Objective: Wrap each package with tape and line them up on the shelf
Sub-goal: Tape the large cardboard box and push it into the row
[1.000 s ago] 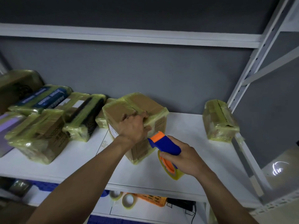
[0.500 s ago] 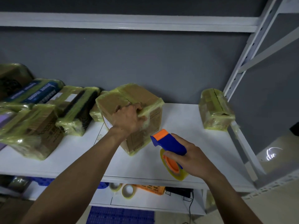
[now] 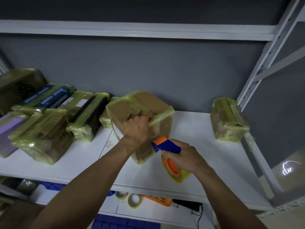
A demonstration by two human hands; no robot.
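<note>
A cardboard package (image 3: 145, 104) partly wound in yellowish tape stands tilted on one edge in the middle of the white shelf (image 3: 198, 138). My left hand (image 3: 136, 128) grips its top near edge, fingers curled over the cardboard. My right hand (image 3: 183, 156) holds a blue and orange tape dispenser (image 3: 165, 145) with a yellowish tape roll (image 3: 176, 171) just right of the package's lower corner. The dispenser's orange tip sits close to the box's near side; whether it touches is unclear.
Several taped packages (image 3: 44, 129) crowd the shelf's left part. One small taped package (image 3: 229, 119) stands alone at the right by the white upright post (image 3: 257, 68). On the lower shelf lie loose tape rolls (image 3: 134, 199) and an orange object (image 3: 158, 199). Another shelf board runs overhead.
My right hand with the dispenser has moved up and left, closer to the package's near side. My left hand keeps its grip on the box's top edge.
</note>
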